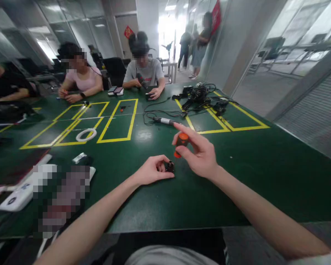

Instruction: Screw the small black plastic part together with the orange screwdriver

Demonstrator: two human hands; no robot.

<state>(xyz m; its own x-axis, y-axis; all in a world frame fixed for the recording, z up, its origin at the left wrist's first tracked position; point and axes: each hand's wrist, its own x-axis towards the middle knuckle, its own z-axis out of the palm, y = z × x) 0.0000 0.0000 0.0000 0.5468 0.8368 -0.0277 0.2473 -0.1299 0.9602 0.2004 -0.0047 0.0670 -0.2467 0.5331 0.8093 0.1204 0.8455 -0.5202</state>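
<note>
Just above the green table, my right hand [200, 154] grips a stubby screwdriver [182, 138] with an orange-and-black handle between thumb and fingers. The index finger stretches past its top, and no shaft can be made out. Lower and to the left, my left hand [154, 170] pinches a small black part [169, 166] close to the tabletop. That part has a round, metallic-looking top; its exact kind cannot be told. The screwdriver is held above and to the right of it, apart from it.
An electric screwdriver [165, 121] with a cord lies ahead, near a heap of black cables [198, 96]. A white ring [86, 135] rests among yellow tape outlines. A white power bank [30, 186] is at left. Across the table, a person [143, 70] handles a tool.
</note>
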